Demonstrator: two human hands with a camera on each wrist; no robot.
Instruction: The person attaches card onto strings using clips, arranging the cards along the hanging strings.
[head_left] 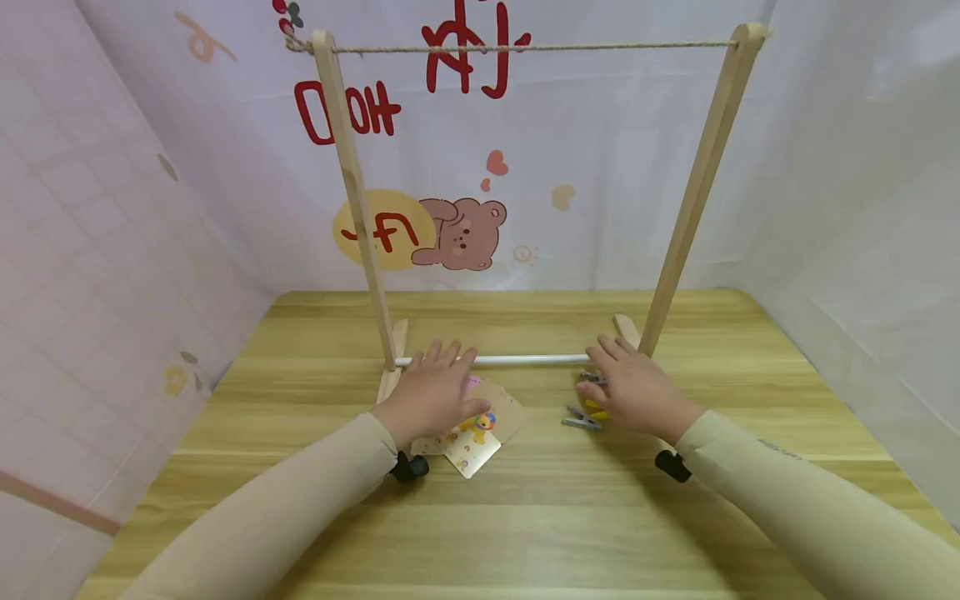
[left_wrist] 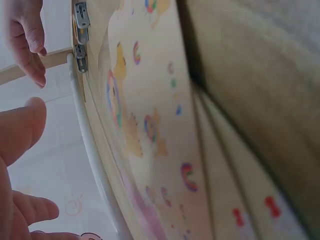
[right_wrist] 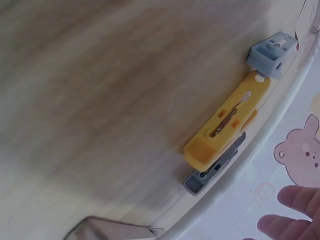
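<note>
Fingers spread, my left hand point(head_left: 431, 396) is over a fanned pile of printed cards point(head_left: 468, 457) with lions and rainbows. The left wrist view shows the cards point(left_wrist: 150, 100) close up, with the thumb and fingers apart from them. My right hand point(head_left: 637, 387) is extended over a few clothespins; it partly hides a yellow clothespin point(head_left: 597, 414). A grey clothespin point(head_left: 582, 419) lies just left of that hand. In the right wrist view, the yellow clothespin point(right_wrist: 225, 125) lies between grey ones, and the fingers point(right_wrist: 295, 200) hold nothing.
A wooden frame stands on the table, its left post point(head_left: 352, 183) and right post point(head_left: 697, 192) joined by a twine point(head_left: 540, 47) on top and a white rod point(head_left: 525, 360) low down. Behind hangs a printed white cloth point(head_left: 600, 167).
</note>
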